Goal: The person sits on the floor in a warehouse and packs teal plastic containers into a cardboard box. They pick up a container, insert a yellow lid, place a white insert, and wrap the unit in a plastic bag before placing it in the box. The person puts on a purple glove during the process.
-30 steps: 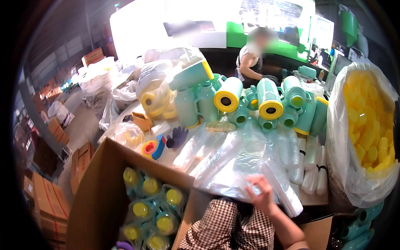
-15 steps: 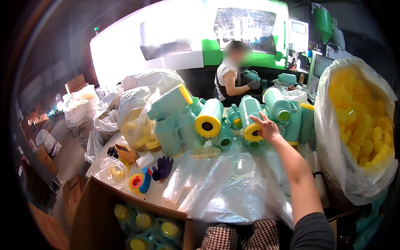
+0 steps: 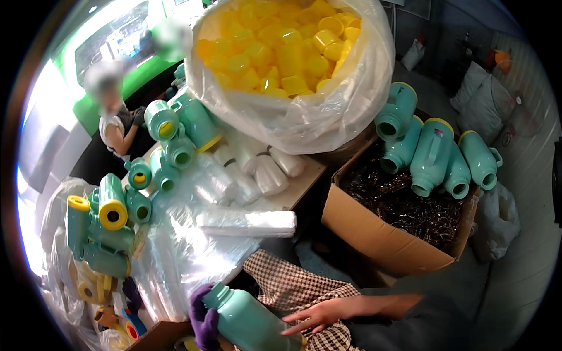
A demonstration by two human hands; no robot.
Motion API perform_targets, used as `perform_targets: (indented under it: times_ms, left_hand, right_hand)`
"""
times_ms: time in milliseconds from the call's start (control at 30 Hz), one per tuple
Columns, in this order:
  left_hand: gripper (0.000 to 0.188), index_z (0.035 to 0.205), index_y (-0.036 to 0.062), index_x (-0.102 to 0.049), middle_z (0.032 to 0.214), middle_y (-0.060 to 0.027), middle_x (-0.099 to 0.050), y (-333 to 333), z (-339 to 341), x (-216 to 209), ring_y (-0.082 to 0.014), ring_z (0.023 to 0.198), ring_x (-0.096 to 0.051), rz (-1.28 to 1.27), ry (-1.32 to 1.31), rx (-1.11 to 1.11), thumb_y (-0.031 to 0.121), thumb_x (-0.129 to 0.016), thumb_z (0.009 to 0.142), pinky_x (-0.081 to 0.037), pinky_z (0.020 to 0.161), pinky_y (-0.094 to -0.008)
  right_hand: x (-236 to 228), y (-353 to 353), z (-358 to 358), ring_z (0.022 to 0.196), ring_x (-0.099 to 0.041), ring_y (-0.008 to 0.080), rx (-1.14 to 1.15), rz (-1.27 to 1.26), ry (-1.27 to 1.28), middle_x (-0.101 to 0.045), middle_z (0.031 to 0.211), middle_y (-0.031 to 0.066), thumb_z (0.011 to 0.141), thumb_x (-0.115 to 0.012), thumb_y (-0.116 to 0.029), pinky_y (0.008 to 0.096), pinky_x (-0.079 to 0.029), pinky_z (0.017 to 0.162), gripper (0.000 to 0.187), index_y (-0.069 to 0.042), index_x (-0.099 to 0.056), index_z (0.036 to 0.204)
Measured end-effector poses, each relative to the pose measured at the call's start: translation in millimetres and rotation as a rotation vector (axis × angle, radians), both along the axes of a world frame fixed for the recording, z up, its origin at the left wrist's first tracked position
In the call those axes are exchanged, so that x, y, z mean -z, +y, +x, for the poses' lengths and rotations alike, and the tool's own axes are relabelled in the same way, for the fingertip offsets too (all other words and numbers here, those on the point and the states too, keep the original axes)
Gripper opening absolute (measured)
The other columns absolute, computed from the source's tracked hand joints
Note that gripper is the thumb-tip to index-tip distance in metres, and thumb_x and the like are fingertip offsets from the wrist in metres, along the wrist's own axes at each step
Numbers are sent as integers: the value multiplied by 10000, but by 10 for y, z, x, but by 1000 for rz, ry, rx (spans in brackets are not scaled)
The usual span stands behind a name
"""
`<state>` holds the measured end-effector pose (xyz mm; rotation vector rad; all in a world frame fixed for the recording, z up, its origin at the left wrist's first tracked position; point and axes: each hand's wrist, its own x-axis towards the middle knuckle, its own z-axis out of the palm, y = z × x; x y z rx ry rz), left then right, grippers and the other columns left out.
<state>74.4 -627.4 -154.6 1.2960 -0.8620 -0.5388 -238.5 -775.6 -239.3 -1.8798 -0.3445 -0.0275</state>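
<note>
Left grip [image 3: 203,323], purple-gloved, clasps a teal bottle [image 3: 249,320]; right grip [image 3: 316,316] rests released on it, base cut off.

Left hand [image 3: 204,320]: purple-gloved, gripping the teal bottle [image 3: 249,320] near its neck.
Right hand [image 3: 319,316]: bare, fingers [image 3: 295,319] spread against the bottle's side.
Cardboard box [image 3: 374,231]: teal bottles lie across its top.
Clear bag [image 3: 328,111]: full of yellow caps.

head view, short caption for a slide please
Both hands hold a teal bottle in the lap, beside a cardboard box of more.
</note>
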Motion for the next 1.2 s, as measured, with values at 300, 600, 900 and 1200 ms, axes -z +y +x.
perform_targets:
  times_ms: [300, 600, 900, 1200]
  left_hand:
    - [373, 924, -11, -647, 1251, -189, -596, -156, 96, -210, -265, 1138, -584, 214, -180, 35, 330, -780, 854, -441, 1007, -383]
    - [282, 1005, 10, -590, 1339, -179, -562, -282, -279, 58, -253, 1195, -561, 135, -4, 9, 259, -674, 901, -424, 1048, -386]
    - [273, 1093, 29, -531, 1425, -218, -499, -9, -513, 58, -289, 1264, -506, 59, 99, -29, 161, -616, 869, -356, 1109, -393]
    - [372, 1112, 48, -536, 1414, -219, -510, 102, -729, -7, -288, 1233, -517, -20, -39, -115, 338, -652, 910, -374, 1081, -402]
  right_hand:
    - [-1423, -2136, -1849, 808, -675, 285, 1360, -759, 562, -664, 871, 133, 811, -779, -156, 411, -539, 720, 196, -16, -708, 929]
    - [-661, -2535, -2047, 938, -665, 328, 1370, -1006, 847, -668, 1015, 135, 768, -767, -184, 458, -551, 778, 134, -94, -727, 860]
    - [-1300, -2161, -1959, 715, -658, 241, 1683, -635, 460, -682, 876, 115, 732, -782, 63, 362, -546, 693, 588, -96, -652, 1284]
    - [-1882, -1946, -1808, 737, -657, 113, 1709, -52, 108, -704, 847, 82, 777, -811, 46, 251, -545, 694, 472, 19, -644, 1217]
